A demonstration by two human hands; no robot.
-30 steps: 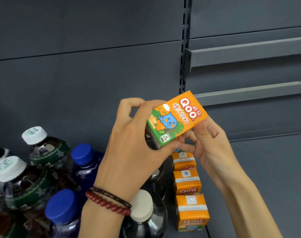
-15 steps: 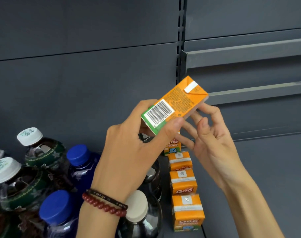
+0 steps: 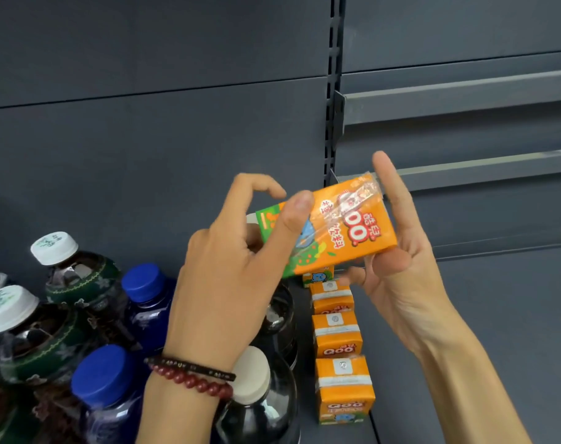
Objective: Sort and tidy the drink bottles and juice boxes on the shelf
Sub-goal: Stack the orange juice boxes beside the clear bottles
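An orange Qoo juice box with a wrapped straw on its face is held tilted in the air above the shelf. My left hand pinches its green lower end, thumb on the front face. My right hand cradles the orange upper end, fingers straight up behind it and thumb under its edge. Below, a row of orange juice boxes stands in a line on the shelf. Left of them stand blue-capped bottles and dark tea bottles with white caps.
A dark bottle with a cream cap stands under my left wrist. The grey shelf floor right of the juice boxes is bare. Grey back panels, a slotted upright and metal rails lie behind.
The held box was turned over: first its front, then its barcode side, now the straw side faces me. My right hand shifted from pinching its corner to cradling it.
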